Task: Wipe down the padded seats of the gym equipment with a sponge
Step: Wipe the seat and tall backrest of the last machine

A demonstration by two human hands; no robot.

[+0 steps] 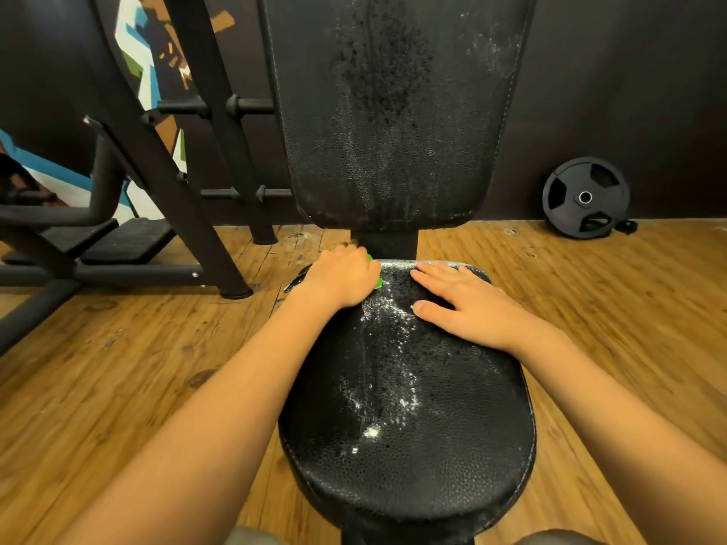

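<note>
A black padded seat (pixel 409 407) fills the middle of the view, wet and flecked with white foam. Behind it rises the black padded backrest (pixel 389 112), also speckled with foam. My left hand (pixel 340 279) is at the seat's far left corner, fingers curled over a green sponge (pixel 377 283) of which only small green edges show. My right hand (pixel 456 298) lies flat on the seat's far right part, fingers straight and spread, holding nothing.
Black steel frame bars (pixel 185 198) of another machine stand to the left on the wooden floor (pixel 130 367). A black weight plate (pixel 585 197) leans against the dark wall at the right. Painted wall graphics show behind the frame.
</note>
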